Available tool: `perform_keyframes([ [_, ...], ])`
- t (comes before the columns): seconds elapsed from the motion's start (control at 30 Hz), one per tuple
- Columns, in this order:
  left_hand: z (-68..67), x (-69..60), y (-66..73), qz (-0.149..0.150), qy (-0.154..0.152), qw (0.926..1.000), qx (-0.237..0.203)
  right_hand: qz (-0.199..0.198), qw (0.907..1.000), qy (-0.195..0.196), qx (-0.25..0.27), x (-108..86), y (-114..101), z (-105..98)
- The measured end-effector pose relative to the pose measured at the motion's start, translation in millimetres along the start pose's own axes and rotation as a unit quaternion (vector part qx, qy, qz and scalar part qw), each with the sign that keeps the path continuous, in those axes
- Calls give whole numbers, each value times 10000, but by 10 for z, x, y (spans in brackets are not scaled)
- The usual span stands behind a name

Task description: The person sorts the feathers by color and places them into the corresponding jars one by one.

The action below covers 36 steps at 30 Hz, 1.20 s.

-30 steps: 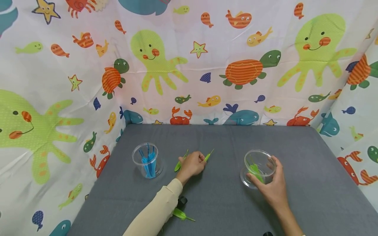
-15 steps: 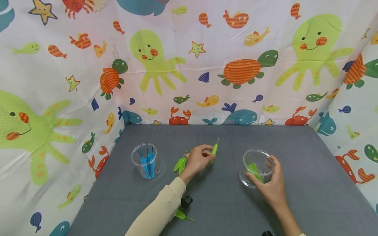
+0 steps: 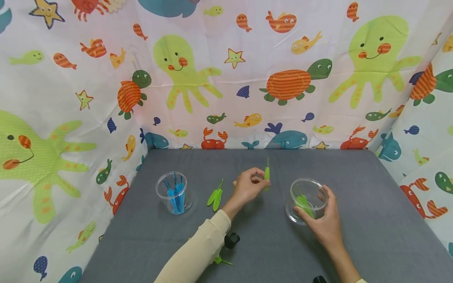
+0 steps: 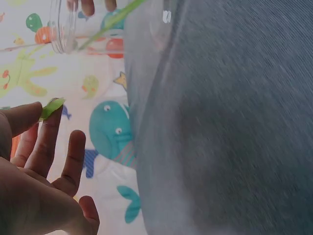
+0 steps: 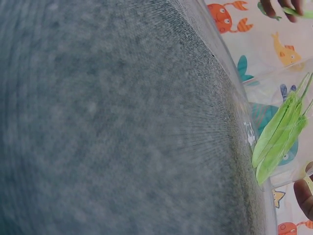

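My left hand (image 3: pixel 249 185) pinches a green feather (image 3: pixel 267 173) between thumb and fingertips, its thin quill pointing up. The left wrist view shows the tip of this feather (image 4: pixel 52 107) between thumb and finger. To its right, my right hand (image 3: pixel 326 220) grips the side of a clear jar (image 3: pixel 307 181) standing on the table. Inside that jar lean several green feathers (image 5: pixel 281 134), quills upward. Left of my left hand, a few more green feathers (image 3: pixel 216 197) lie on the cloth. Another green feather (image 3: pixel 223 261), partly hidden by my left sleeve, lies nearer the front.
A second clear jar (image 3: pixel 172 173) holding several blue feathers (image 3: pixel 177 198) stands at the left of the grey table (image 3: pixel 269 243). A curtain (image 3: pixel 212 51) printed with sea animals hangs behind and along both sides. Black wrist devices (image 3: pixel 231 240) sit by both forearms.
My left hand has lifted the green feather off the table and carried it rightward toward the jar, the quill turning upright. The feathers left behind are now uncovered. My right hand stays on its jar.
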<state>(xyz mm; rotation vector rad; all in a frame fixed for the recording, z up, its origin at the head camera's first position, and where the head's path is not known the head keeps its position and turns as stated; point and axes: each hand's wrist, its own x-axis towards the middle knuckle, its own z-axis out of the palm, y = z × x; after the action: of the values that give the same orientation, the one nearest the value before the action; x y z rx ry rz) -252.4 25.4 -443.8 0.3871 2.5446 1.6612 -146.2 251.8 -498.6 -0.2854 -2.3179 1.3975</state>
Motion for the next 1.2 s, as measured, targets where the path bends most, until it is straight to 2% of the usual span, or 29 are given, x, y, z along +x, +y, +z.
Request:
perform_keyframes([
  [0.13,101,15,103,187,-16,9995,-244,-11,10000,8,-55,-4,0,-3],
  [0.33,247,30,281,451,10,9983,-367,-21,9999,35,-101,2,4,-11],
  [0.43,327,29,339,639,-91,9969,-457,-77,10000,52,-14,8,14,-8],
  [0.57,451,21,351,822,-288,9951,-459,-142,9999,30,39,9,16,-5],
  [0.8,621,10,337,968,-333,9946,-156,-70,9999,-18,-74,4,14,2],
  [1.2,675,-31,308,1189,-370,9922,31,-86,10000,-8,-23,-1,19,4],
])
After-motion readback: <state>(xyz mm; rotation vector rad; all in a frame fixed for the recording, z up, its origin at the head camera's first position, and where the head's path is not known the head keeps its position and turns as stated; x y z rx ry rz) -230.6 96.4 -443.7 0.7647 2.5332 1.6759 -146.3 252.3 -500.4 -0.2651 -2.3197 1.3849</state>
